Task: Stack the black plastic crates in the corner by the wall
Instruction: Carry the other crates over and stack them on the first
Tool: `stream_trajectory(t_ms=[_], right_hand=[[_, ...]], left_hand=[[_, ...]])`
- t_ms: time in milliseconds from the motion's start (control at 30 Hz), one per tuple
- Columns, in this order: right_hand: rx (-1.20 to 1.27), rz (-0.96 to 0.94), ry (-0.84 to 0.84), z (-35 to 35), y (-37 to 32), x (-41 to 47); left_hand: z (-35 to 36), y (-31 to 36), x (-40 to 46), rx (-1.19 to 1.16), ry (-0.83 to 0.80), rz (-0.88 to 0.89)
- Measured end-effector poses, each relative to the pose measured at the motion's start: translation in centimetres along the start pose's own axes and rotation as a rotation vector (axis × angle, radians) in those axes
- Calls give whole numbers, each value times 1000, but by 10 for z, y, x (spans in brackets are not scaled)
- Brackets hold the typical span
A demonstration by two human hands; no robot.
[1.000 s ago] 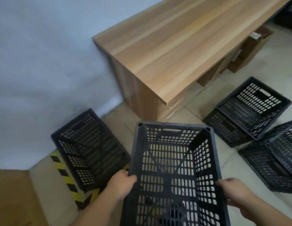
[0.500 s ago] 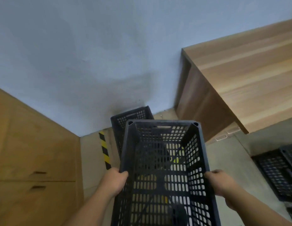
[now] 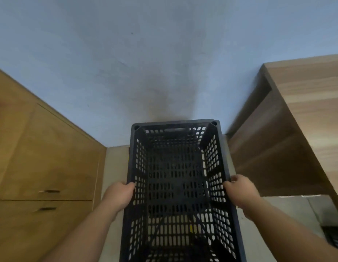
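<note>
Head view: pale blue-grey wall (image 3: 145, 53) filling the upper half, meeting a strip of light floor (image 3: 115, 167) at the bottom. Wooden cabinet (image 3: 41, 157) with two slot handles on the left; wooden desk (image 3: 306, 120) on the right, its side panel in shadow.

Between cabinet and desk, black plastic crate (image 3: 175, 186), open top facing the camera, far end close to the wall, near end cut off by the lower edge. Perforated walls and base, dark shapes and a speck of yellow dimly visible through the holes; cannot tell whether another crate sits beneath.

Left hand (image 3: 120, 195) clamped on the left rim, fingers curled over the edge. Right hand (image 3: 240, 191) wrapped around the right rim in the same way. Dark corner of another crate (image 3: 332, 237) at the far lower right, on the floor.
</note>
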State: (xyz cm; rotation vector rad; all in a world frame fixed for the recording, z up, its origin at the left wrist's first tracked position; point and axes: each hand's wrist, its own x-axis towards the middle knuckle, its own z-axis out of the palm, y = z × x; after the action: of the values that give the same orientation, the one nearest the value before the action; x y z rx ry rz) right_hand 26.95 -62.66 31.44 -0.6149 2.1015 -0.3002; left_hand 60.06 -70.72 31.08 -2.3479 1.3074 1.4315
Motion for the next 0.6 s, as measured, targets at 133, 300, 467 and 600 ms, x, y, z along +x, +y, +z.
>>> stream_trajectory(t_ms=[133, 300, 467, 600], right_hand=[[-79, -57, 8, 7, -31, 50], [-56, -82, 27, 20, -62, 103], [-42, -72, 33, 33, -80, 136], [-34, -43, 30, 41, -81, 151]], left_hand=[[-3, 16, 43, -51, 1, -32], [-6, 22, 107, -117, -2, -78], [-7, 51, 129, -185, -8, -82], [-1, 61, 149, -146, 15, -50]])
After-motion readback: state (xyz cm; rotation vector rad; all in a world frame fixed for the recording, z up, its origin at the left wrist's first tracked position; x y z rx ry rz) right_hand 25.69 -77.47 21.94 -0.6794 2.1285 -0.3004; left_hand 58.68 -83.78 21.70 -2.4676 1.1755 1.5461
